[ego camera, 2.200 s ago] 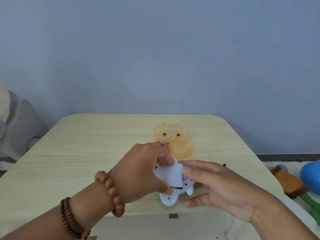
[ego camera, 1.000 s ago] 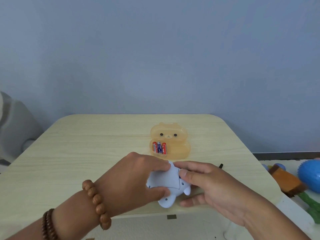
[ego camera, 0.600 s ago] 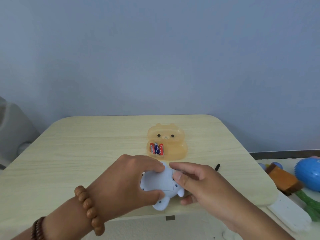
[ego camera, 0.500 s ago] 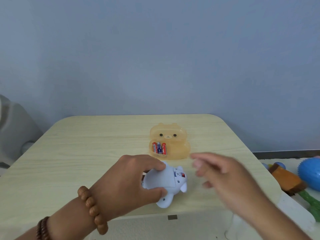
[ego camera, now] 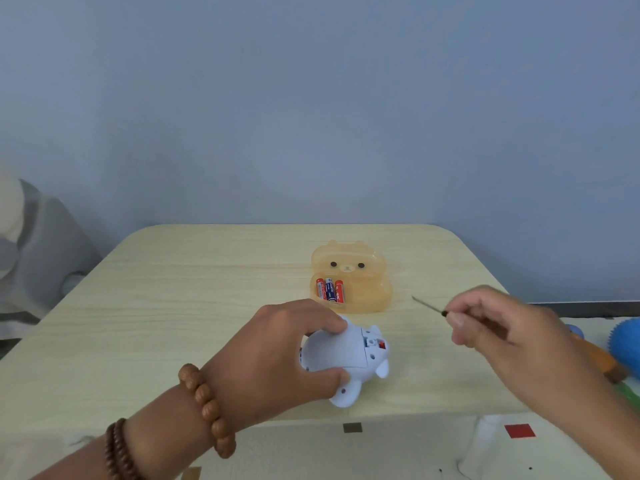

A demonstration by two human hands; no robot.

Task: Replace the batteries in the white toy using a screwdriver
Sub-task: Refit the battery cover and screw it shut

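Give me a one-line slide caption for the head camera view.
Left hand grips the white plastic toy on the pale wooden table while the right hand pinches a thin metal screwdriver.

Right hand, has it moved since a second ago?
Yes. The right hand left the white toy and went right, past the orange case, and now pinches the screwdriver.

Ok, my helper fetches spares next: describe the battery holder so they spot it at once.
On the pale wooden table, beyond the white plastic toy gripped by the left hand, lies a translucent orange case. It alone is bear-shaped, with a face and three red-and-blue batteries inside.
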